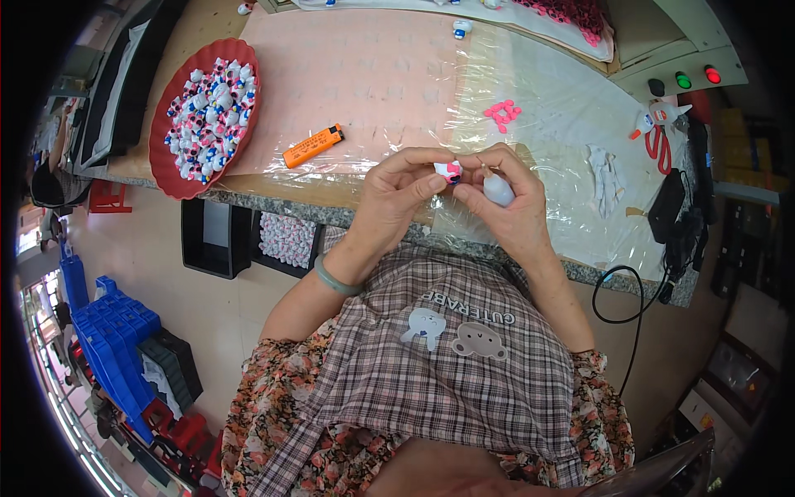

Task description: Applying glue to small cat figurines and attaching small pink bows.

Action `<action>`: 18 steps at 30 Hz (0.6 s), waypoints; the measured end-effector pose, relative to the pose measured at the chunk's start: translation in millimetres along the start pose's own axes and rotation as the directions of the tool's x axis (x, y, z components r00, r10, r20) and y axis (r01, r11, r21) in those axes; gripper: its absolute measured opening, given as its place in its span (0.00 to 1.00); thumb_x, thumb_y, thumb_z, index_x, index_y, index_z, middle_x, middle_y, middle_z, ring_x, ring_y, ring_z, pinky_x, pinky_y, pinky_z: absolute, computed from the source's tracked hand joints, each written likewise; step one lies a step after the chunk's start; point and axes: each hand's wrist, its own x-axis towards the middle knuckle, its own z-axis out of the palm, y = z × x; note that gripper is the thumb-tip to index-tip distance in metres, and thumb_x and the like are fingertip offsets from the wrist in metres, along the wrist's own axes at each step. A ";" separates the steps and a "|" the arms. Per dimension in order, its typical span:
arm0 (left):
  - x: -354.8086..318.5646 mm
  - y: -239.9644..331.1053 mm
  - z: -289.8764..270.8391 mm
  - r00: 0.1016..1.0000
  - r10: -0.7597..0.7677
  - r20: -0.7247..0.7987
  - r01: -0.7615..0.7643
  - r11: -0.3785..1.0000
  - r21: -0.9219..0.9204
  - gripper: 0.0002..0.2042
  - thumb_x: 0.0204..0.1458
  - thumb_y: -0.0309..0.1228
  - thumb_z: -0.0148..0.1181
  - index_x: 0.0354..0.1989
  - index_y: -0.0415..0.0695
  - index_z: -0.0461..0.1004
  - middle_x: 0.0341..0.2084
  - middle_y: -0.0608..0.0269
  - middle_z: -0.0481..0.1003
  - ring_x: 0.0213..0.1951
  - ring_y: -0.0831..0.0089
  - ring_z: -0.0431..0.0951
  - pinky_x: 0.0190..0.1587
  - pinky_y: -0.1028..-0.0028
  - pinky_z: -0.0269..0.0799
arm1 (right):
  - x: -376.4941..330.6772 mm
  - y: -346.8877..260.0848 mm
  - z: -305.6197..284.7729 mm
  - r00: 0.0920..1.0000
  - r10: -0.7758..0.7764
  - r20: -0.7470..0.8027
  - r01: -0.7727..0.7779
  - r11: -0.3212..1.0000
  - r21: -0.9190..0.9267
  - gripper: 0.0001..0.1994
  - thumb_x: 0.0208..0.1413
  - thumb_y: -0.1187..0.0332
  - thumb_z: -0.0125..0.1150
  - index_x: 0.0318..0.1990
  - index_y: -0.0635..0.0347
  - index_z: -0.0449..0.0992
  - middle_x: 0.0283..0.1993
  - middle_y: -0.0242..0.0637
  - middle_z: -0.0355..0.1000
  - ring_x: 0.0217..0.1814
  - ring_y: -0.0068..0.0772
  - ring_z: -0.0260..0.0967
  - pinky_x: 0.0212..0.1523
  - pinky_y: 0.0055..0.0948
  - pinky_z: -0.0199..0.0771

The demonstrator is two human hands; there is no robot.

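Over the near edge of the worktable, my left hand (pixel 389 195) pinches a small white figurine (pixel 450 171) with pink and dark parts between thumb and fingertips. Close beside it, my right hand (pixel 523 207) is closed around a small, pale squeeze bottle (pixel 498 191) with a thin tip. The tip points up near the figurine; whether they touch I cannot tell. Several small pink pieces (pixel 502 113) lie on the plastic sheet beyond my right hand. To the left, a red scalloped bowl (pixel 159 164) is heaped with similar white, pink and blue figurines.
An orange, black-ended oblong thing (pixel 313 147) lies left of my hands. One white-and-blue figurine (pixel 461 30) stands at the back. Red-handled scissors (pixel 658 151), a crumpled white cloth (pixel 606 178) and black cables (pixel 669 217) are on the right. Below the table edge sits a black tray (pixel 217 240).
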 end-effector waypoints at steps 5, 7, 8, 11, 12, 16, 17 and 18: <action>-3.7 6.5 1.6 0.996 0.085 0.001 -0.084 0.984 0.155 0.12 0.53 0.18 0.58 0.47 0.36 0.73 0.43 0.58 0.75 0.46 0.72 0.76 0.51 0.74 0.73 | 4.2 -3.4 8.4 0.998 -0.047 -0.040 0.047 0.999 0.000 0.09 0.45 0.77 0.68 0.33 0.63 0.73 0.31 0.31 0.68 0.34 0.22 0.67 0.37 0.22 0.67; -8.7 5.5 -0.3 0.994 0.105 0.012 -0.106 0.972 0.211 0.12 0.53 0.17 0.57 0.47 0.35 0.74 0.43 0.59 0.75 0.45 0.73 0.76 0.50 0.75 0.73 | 0.5 -5.6 8.2 0.998 -0.061 -0.031 0.061 0.998 -0.013 0.09 0.45 0.78 0.68 0.33 0.63 0.74 0.31 0.31 0.68 0.33 0.22 0.67 0.36 0.22 0.67; -9.2 3.9 4.0 0.996 0.085 0.007 -0.085 0.980 0.181 0.13 0.53 0.16 0.56 0.47 0.35 0.74 0.42 0.59 0.76 0.45 0.74 0.76 0.49 0.76 0.73 | -0.8 -5.3 7.0 0.997 -0.069 -0.044 0.068 0.997 -0.032 0.08 0.45 0.79 0.67 0.32 0.64 0.74 0.31 0.31 0.68 0.32 0.22 0.66 0.35 0.22 0.67; -7.4 -0.1 9.0 0.997 0.073 -0.003 -0.071 0.980 0.187 0.11 0.53 0.17 0.57 0.46 0.35 0.75 0.41 0.60 0.76 0.43 0.76 0.76 0.46 0.78 0.74 | -7.3 2.5 9.7 0.992 -0.044 -0.118 0.041 0.999 -0.026 0.07 0.46 0.80 0.67 0.32 0.65 0.73 0.31 0.31 0.68 0.32 0.20 0.65 0.34 0.20 0.67; -5.9 -2.0 9.4 0.997 0.079 0.021 -0.081 0.981 0.176 0.12 0.53 0.17 0.57 0.46 0.35 0.74 0.41 0.60 0.76 0.43 0.76 0.77 0.46 0.78 0.74 | -8.0 2.5 9.4 0.991 -0.022 -0.132 0.019 1.000 -0.021 0.07 0.46 0.81 0.66 0.32 0.65 0.73 0.31 0.31 0.67 0.32 0.20 0.65 0.34 0.19 0.67; -11.3 6.7 5.6 0.998 0.069 -0.014 -0.065 0.981 0.185 0.12 0.54 0.17 0.56 0.48 0.34 0.73 0.44 0.59 0.75 0.47 0.73 0.76 0.51 0.75 0.73 | -2.2 0.6 18.6 0.983 -0.163 -0.089 0.153 0.982 -0.114 0.08 0.47 0.81 0.66 0.33 0.65 0.73 0.34 0.32 0.67 0.34 0.21 0.65 0.36 0.19 0.67; -11.3 15.5 7.0 0.991 0.136 -0.001 -0.132 0.965 0.227 0.12 0.54 0.17 0.56 0.48 0.35 0.73 0.42 0.60 0.75 0.46 0.74 0.76 0.48 0.76 0.74 | 1.2 -3.8 21.2 0.980 -0.180 -0.087 0.169 0.979 -0.116 0.08 0.47 0.80 0.66 0.34 0.65 0.74 0.34 0.32 0.67 0.34 0.22 0.66 0.37 0.20 0.67; -11.8 24.2 8.3 0.980 0.198 0.016 -0.195 0.944 0.266 0.12 0.55 0.18 0.56 0.48 0.36 0.73 0.40 0.62 0.76 0.44 0.76 0.76 0.44 0.77 0.75 | 4.1 -7.1 22.2 0.977 -0.194 -0.087 0.183 0.976 -0.120 0.08 0.48 0.79 0.66 0.35 0.64 0.74 0.35 0.33 0.67 0.35 0.23 0.66 0.38 0.21 0.67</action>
